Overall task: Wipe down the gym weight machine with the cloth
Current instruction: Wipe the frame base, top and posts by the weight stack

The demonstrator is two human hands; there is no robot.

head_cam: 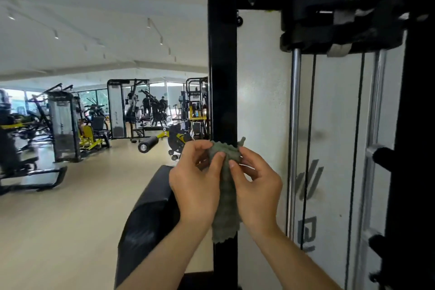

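Grey-green cloth (226, 195) pinched by both hands against black upright (222, 77) (panel lettering unreadable).

The pale gym floor (77, 214) carried black-and-yellow weight machines (91, 134) at the far side, and the near machine's black upright post (222, 66) rose from it.

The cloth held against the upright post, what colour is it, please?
The scalloped-edge cloth is grey-green, seen in the head view.

The cloth (225, 195) hides part of the black post (222, 77). The far people (146, 103) are too small to see well.
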